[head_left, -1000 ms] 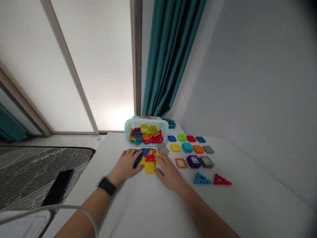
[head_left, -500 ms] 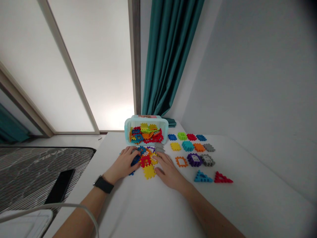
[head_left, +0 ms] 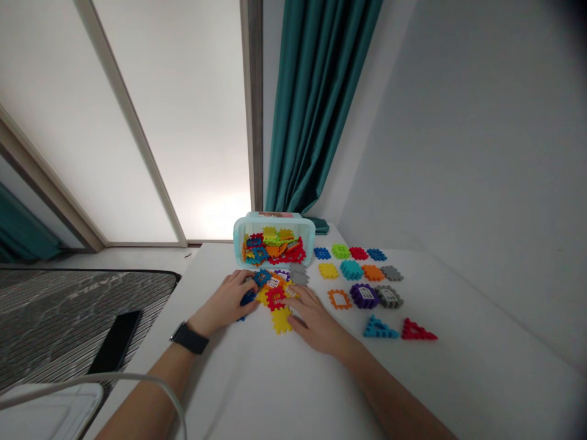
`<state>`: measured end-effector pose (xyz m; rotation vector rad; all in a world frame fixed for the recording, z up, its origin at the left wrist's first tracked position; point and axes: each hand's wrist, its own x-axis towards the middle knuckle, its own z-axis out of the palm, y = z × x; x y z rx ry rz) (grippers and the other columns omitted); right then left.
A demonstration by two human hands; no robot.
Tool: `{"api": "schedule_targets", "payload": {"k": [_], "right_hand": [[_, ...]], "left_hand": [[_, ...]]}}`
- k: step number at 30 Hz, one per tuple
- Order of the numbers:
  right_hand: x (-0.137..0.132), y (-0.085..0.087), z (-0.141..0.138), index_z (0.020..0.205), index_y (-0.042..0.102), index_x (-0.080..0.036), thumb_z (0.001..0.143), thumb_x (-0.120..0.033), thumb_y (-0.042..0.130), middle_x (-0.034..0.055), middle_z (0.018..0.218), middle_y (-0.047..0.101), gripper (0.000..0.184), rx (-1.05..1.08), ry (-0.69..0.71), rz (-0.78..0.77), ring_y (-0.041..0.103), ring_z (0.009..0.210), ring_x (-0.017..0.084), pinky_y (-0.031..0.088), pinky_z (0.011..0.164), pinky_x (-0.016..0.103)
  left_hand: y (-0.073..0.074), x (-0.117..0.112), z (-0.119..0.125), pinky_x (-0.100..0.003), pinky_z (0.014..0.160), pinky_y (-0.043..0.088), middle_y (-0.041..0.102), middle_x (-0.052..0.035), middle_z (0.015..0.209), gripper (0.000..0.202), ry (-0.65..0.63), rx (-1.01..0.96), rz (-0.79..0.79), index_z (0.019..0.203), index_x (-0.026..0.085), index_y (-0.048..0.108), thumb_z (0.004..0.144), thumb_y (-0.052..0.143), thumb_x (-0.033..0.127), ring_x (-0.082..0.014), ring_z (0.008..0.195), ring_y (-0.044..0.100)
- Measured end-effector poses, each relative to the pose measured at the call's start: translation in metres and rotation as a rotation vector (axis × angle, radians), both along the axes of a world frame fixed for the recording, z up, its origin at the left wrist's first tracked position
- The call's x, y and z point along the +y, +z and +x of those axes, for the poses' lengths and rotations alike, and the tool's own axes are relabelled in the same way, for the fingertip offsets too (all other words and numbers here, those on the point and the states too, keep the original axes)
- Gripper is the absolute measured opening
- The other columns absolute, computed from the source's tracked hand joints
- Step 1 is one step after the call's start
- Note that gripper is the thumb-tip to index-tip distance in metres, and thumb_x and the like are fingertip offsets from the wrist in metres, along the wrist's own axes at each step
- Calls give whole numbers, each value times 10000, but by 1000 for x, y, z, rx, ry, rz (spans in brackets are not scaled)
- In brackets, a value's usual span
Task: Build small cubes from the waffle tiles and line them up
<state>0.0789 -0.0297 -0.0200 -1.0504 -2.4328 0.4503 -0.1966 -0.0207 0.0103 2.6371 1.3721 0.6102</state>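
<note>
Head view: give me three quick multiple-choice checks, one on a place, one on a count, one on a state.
1. Which hand is against the blue waffle-block piece?
A) left hand
B) right hand
C) neither

2. How many triangular plastic frame pieces lie on the white table to the right of the hands?
A) one
B) two
C) four

3. What state is the pale turquoise plastic bin in?
A) open, holding pieces
B) shut with a lid
C) empty

1: A, the piece sits against that hand.
2: B, one blue and one red.
3: A, multicoloured waffle-block pieces show inside.
</note>
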Motion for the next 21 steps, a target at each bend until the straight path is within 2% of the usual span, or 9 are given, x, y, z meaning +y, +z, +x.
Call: {"api": "schedule_targets", "payload": {"k": [4, 9, 16, 21], "right_hand": [[1, 1, 1, 1296, 613, -277, 904, -168, 589, 109, 1459, 485, 408, 8, 11, 4, 376, 1418, 279, 362, 1162, 501], [0, 1, 1, 1296, 614, -274, 906, -160, 586, 111, 1451, 494, 407, 17, 3, 14, 387, 1412, 279, 374, 1156, 497], [1, -2, 2, 1287, 611, -267, 912, -164, 582, 110, 1442, 506, 390, 29, 10, 39, 398, 1406, 276, 386, 1151, 491], [2, -4, 3, 1303, 593, -263, 927, -179, 562, 114, 1454, 497, 386, 34, 15, 38, 392, 1413, 271, 374, 1160, 489]], "left_hand": [[0, -3, 6, -488, 1037, 461, 565, -89, 1313, 224, -53, -12, 35, 1088, 264, 667, 864, 666, 261, -302, 1227, 526], [-2, -3, 9, -486, 1054, 458, 564, -86, 1315, 79, -86, -7, 28, 919, 236, 691, 884, 626, 207, -297, 1246, 517], [0, -3, 10, -502, 1059, 452, 548, -94, 1348, 71, -102, -31, 22, 855, 216, 675, 857, 629, 161, -303, 1259, 500], [4, -4, 11, -490, 1090, 430, 536, -93, 1357, 79, -101, -127, -18, 811, 200, 646, 811, 634, 122, -288, 1278, 487]]}}
